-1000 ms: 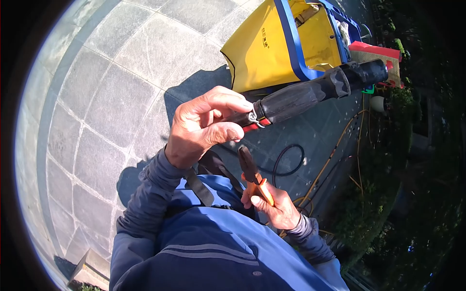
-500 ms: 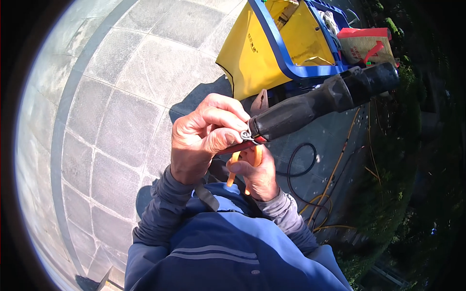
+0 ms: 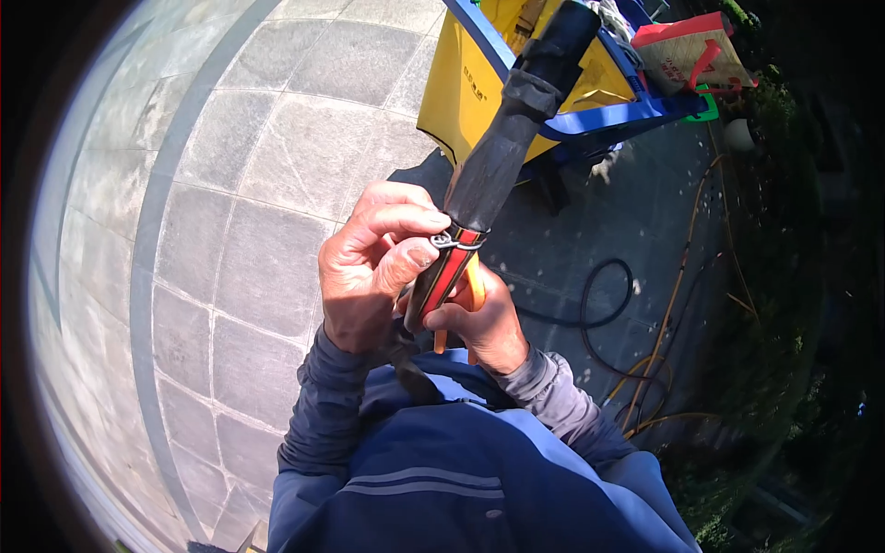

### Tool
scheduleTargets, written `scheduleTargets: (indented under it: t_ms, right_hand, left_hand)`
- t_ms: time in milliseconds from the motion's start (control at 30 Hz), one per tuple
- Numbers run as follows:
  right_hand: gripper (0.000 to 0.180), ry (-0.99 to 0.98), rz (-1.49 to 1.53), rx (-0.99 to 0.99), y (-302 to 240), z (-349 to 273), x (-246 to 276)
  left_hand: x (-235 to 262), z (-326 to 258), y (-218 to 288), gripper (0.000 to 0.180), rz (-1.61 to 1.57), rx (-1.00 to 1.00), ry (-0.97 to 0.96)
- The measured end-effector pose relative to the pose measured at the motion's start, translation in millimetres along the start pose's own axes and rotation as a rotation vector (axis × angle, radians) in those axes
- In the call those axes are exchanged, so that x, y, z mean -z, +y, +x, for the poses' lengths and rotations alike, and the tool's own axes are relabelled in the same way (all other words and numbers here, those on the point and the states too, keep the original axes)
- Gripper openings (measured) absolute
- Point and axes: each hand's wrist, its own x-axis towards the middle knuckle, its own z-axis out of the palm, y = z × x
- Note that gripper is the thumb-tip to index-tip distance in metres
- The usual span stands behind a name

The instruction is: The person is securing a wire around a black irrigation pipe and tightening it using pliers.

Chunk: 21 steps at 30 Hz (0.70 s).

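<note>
A thick black tube-shaped fitting point(image 3: 502, 147) points up and away from me, its near end joined to a black hose with a red stripe point(image 3: 449, 279). A loop of grey wire point(image 3: 458, 241) with a twisted end wraps around the striped part. My left hand point(image 3: 364, 267) is closed, thumb and fingertips pinching at the wire's twisted end. My right hand point(image 3: 489, 323) is closed around orange-handled pliers point(image 3: 477, 284), its thumb against the striped hose's lower end. The pliers' jaws are hidden behind the fitting and hose.
Beyond the hands stands a yellow bag cart with a blue frame point(image 3: 590, 122). A red-and-beige bag point(image 3: 691, 60) sits by its right side. Dark hose point(image 3: 585, 304) and yellow hose point(image 3: 659, 341) lie on the paving at right, beside dark greenery point(image 3: 765, 387).
The fitting has swung from pointing right to pointing more upward and away. The striped hose side has turned into view, and the pliers' jaws have gone out of sight.
</note>
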Motion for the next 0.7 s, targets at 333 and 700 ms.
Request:
scheduleTargets:
  t_ms: [333,700]
  right_hand:
    - [0.047,-0.039,-0.004,-0.16,-19,-14,-7]
    - [0.043,0.035,-0.097,-0.201,-27,-8,-14]
  left_hand:
    - [35,9,15,0.019,0.552,-0.178,-0.067]
    - [39,7,16,0.015,0.404,-0.031,0.033]
